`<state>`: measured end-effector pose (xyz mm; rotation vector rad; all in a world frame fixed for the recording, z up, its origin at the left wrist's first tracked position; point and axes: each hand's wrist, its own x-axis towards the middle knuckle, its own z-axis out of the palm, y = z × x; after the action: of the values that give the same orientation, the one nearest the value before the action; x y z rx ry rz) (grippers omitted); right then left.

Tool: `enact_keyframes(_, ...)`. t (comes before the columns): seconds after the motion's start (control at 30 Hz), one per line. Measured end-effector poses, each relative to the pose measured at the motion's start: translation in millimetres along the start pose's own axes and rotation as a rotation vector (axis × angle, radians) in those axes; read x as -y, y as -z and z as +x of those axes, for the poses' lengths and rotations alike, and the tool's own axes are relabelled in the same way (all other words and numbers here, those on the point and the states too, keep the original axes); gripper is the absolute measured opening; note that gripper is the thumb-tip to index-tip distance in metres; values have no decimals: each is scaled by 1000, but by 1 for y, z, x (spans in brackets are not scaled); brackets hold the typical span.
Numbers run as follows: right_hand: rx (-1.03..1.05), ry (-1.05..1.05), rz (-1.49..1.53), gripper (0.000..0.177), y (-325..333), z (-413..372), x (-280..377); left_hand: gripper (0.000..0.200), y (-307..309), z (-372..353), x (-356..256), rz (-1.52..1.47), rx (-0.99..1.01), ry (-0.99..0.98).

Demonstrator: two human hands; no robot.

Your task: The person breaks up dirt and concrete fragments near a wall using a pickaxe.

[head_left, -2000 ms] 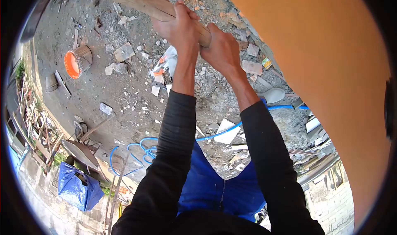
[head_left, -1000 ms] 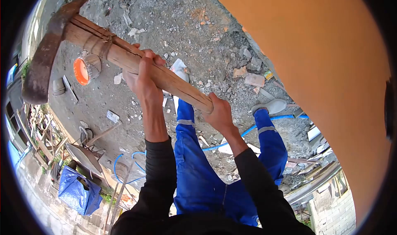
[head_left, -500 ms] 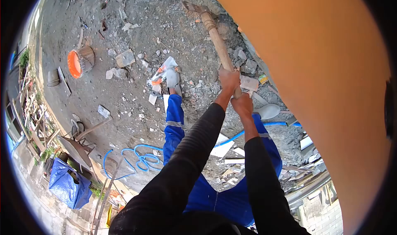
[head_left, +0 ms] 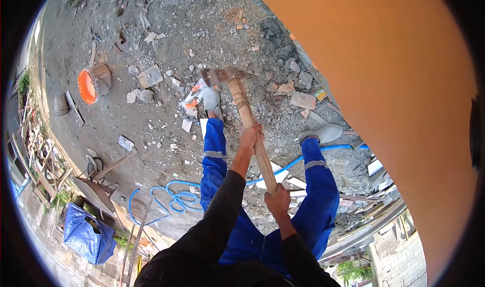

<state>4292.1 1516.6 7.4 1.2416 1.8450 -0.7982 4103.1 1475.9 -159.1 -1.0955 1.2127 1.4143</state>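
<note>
The pick (head_left: 222, 76) stands at the middle of the view. Its rusty head lies crosswise at the far end, and its wooden handle (head_left: 246, 110) runs back toward the person, slanting a little to the right. The head sits over the rubble (head_left: 262, 49), just right of the left shoe (head_left: 211, 98). Whether it touches the ground cannot be told.

The left hand (head_left: 250, 135) grips the handle about halfway along, its fingers (head_left: 254, 131) wrapped tight round the wood. The right hand (head_left: 278, 201) holds the near end of the handle, fingers closed round it too. The two hands are well apart on the shaft. Both arms wear black sleeves (head_left: 222, 206).

Blue trouser legs (head_left: 214, 150) straddle the handle, and the right shoe (head_left: 321, 133) is planted on the right near the wall (head_left: 394, 85), a broad orange face filling the right side. A blue hose (head_left: 172, 196) coils on the ground near left, and another stretch of it passes behind the right leg.

Stone and tile pieces lie scattered: one slab (head_left: 150, 76) far left of the pick head, another (head_left: 303, 100) to its right by the wall. An orange bucket (head_left: 91, 84) lies on its side at far left. A blue tarp bundle (head_left: 86, 234) sits at near left, beside a wheelbarrow (head_left: 98, 193).
</note>
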Motion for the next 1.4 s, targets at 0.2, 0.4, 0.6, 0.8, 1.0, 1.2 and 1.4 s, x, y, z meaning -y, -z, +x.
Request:
enact_keyframes(0.2, -38, 331, 36, 35, 2, 27, 16, 25, 2, -89, -88, -46, -147, -394)
enact_keyframes(0.4, -187, 1013, 308, 33, 100, 136, 280, 51, -20, -189, -323, -94, -62, -1449)
enact_keyframes(0.6, -501, 1251, 240, 38, 184, 195, 415, 34, -97, -82, -384, -402, -44, -1402)
enact_keyframes(0.8, -102, 392, -94, 45, 144, 280, 182, 34, -179, 56, -149, -122, -85, -683)
enact_keyframes(1.0, -82, 238, -95, 42, 130, 182, 152, 22, -115, 36, -108, 106, -73, -259)
enact_keyframes(1.2, -26, -26, -18, 43, 32, 59, 46, 17, -40, 62, -33, -30, 99, 72)
enact_keyframes(1.4, -44, 16, -38, 38, 2, 14, -27, 15, -22, -24, 15, -40, -38, -59)
